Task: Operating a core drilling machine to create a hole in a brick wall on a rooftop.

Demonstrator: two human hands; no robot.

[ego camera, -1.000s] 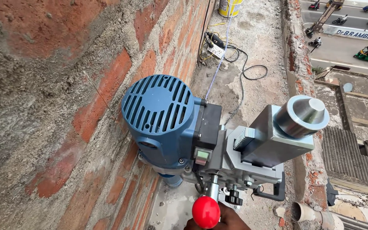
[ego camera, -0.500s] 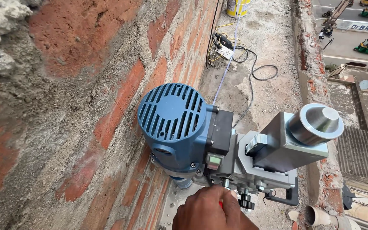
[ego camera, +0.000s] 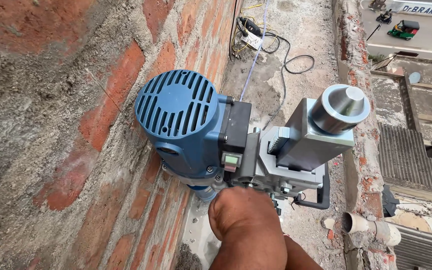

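Observation:
A core drill with a blue finned motor housing stands close against a brick wall. It rides on a grey toothed column topped by a round steel cap. A green switch sits on its black side box. My right hand is closed around the feed handle just below the motor. The handle's red knob is hidden under my fingers. The blue spindle points down beside the wall. My left hand is out of sight.
A power strip and looping black and yellow cables lie on the concrete floor beyond. A low crumbling parapet runs along the right, with a white pipe end poking through it. Roofs and a street lie far below.
The red knob was visible above my fingers a second ago; my hand has since closed over it and risen toward the motor. The view has shifted closer to the drill.

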